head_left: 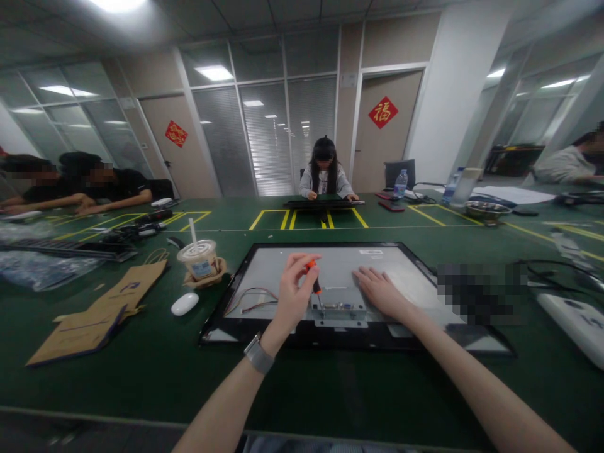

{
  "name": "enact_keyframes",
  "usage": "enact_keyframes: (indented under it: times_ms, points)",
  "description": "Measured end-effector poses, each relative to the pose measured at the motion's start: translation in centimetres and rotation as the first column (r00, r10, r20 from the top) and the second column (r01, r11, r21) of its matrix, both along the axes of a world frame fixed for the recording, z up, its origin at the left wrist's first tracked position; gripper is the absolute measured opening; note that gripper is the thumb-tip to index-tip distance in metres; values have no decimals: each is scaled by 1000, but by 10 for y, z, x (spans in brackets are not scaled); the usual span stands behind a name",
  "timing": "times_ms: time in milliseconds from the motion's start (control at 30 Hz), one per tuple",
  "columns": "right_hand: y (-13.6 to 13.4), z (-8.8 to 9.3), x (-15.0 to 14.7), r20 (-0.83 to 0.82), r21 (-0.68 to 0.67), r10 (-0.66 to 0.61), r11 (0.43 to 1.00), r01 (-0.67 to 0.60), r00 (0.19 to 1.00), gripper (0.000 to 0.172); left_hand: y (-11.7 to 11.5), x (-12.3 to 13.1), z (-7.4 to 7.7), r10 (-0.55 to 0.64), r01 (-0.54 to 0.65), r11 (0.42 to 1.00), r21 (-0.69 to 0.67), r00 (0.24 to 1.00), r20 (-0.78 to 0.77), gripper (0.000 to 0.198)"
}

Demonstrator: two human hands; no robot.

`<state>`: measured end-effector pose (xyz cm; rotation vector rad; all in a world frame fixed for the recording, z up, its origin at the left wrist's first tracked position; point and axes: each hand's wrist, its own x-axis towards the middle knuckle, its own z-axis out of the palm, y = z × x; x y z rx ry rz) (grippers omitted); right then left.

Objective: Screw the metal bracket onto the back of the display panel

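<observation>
A flat display panel (321, 264) with a black frame and grey back lies on the green table before me. My left hand (296, 286) is closed around a screwdriver (316, 286) with an orange and black handle. The screwdriver stands nearly upright, its shaft pointing down at a metal bracket (340, 323) with connector ports near the panel's front edge. Whether the tip sits in a screw is too small to tell. My right hand (381, 290) lies flat on the panel's back, fingers stretched out, holding nothing. Thin loose wires (255, 299) run over the panel's left part.
Left of the panel are a drink cup (201, 259) in a cardboard holder, a white mouse (184, 304) and a paper bag (106, 308). A white power strip (573, 324) and cables lie at right. Across the table (226, 384) a person (325, 173) sits working.
</observation>
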<state>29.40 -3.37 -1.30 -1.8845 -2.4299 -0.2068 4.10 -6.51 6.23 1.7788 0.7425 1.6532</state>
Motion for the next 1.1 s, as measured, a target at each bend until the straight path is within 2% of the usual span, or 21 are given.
enact_keyframes:
  times_ms: [133, 267, 567, 767, 967, 1100]
  points:
    - [-1, 3, -1, -1, 0, 2, 1000, -2, 1000, 49, -2, -1, 1, -72, 72, 997, -5, 997, 13, 30]
    - [-2, 3, -1, -19, -9, -7, 1000, 7, 1000, 49, -3, -1, 2, -147, 148, 987, -55, 989, 16, 30]
    - [-1, 1, 0, -31, 5, -22, 1000, 22, 999, 47, -5, -1, 4, -24, 25, 1000, 12, 998, -54, 23]
    - [-5, 2, -3, -23, 13, -21, 1000, 21, 1000, 47, -6, 0, 4, -123, 121, 990, -71, 992, -27, 30]
    - [-10, 6, -6, 16, 14, 0, 1000, 0, 1000, 47, -6, 1, 4, -199, 191, 974, -120, 979, -54, 28]
    - [-9, 6, -6, 16, 14, -11, 1000, 11, 1000, 46, -6, 1, 4, -164, 156, 984, -80, 982, -96, 24]
